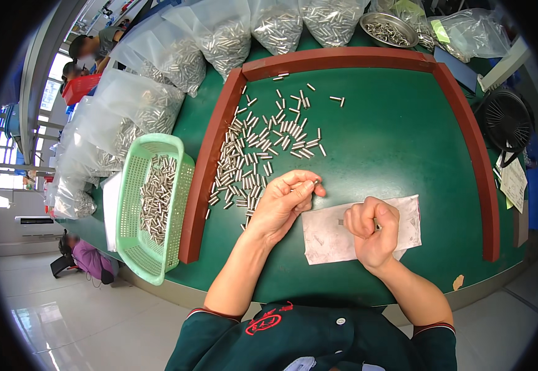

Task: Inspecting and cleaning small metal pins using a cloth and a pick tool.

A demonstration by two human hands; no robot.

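Note:
Thumb and fingertips of my left hand (284, 204) are pinched together above the green table, with the small end of a shiny metal pin (316, 182) showing between them. My right hand (375, 232) is curled closed over a whitish stained cloth (326, 242); whatever its fingers hold, if anything, is hidden. A small dark square mark (341, 222) shows on the cloth beside those fingers. Many loose cylindrical metal pins (293, 128) lie scattered beyond and to the left of my left hand.
A red-brown wooden frame (343, 57) borders the work area. Left of it stands a light green basket (186, 185) holding metal pins. Clear bags of pins (222, 46) line the back and left. A metal bowl (389, 32) and a black fan (505, 120) stand right.

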